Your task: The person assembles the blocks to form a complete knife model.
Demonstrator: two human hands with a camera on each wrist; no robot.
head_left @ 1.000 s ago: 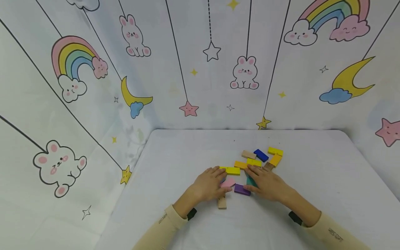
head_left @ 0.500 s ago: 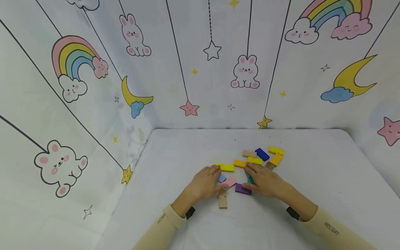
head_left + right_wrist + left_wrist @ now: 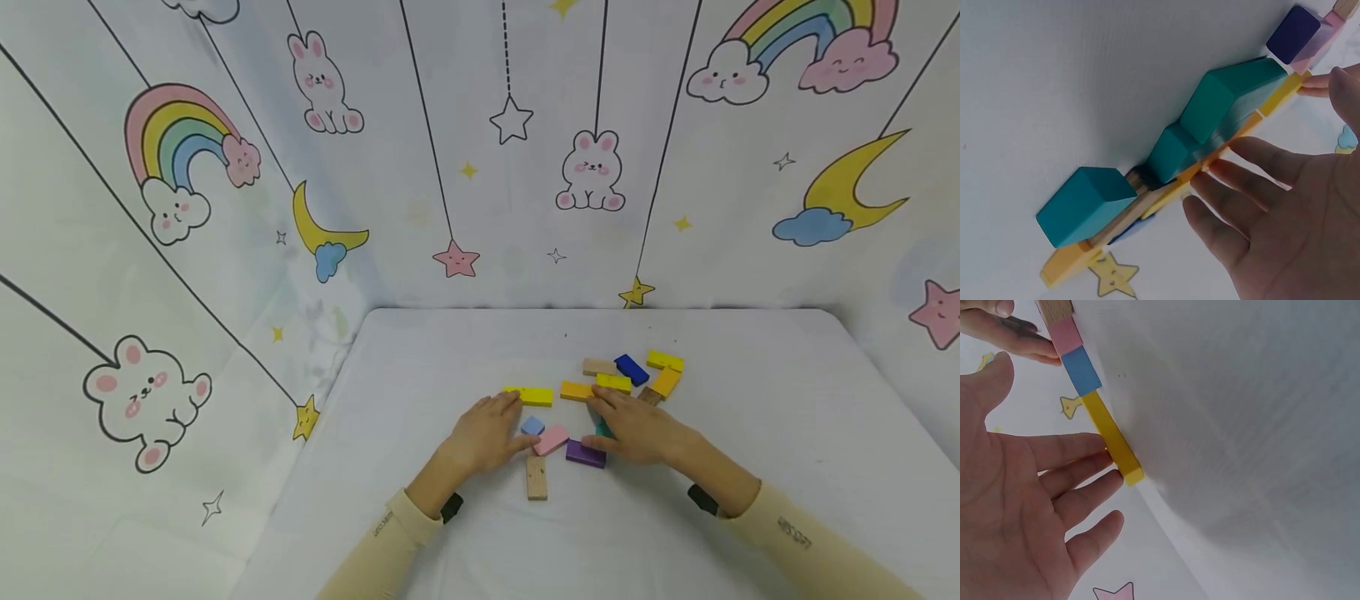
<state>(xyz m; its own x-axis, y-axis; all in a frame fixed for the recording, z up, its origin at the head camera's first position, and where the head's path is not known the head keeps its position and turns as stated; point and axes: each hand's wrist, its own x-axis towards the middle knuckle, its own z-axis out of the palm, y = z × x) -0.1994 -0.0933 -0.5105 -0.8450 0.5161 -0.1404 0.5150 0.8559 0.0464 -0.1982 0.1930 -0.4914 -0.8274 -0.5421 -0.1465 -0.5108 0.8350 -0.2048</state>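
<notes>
My left hand (image 3: 483,433) is spread out, its fingertips touching a long yellow block (image 3: 534,397); in the left wrist view they meet the side of this yellow block (image 3: 1115,440). Its thumb lies by a pink block (image 3: 552,440), close to a light blue block (image 3: 532,426). My right hand (image 3: 647,427) reaches over teal blocks (image 3: 1225,97), mostly hidden from the head view. Its fingertips are at an orange block (image 3: 577,392) and a yellow block (image 3: 613,383); the thumb is at a purple block (image 3: 586,454). Neither hand grips anything.
Behind the right hand lie a dark blue block (image 3: 632,370), a tan block (image 3: 599,367), a yellow block (image 3: 665,360), an orange block (image 3: 665,382) and a brown one (image 3: 648,396). A wooden block (image 3: 536,478) lies in front. White cloth covers the table (image 3: 420,350).
My left hand has slid left with the long yellow block, widening the gap to the orange block. More of the light blue and pink blocks shows. My right hand has barely moved.
</notes>
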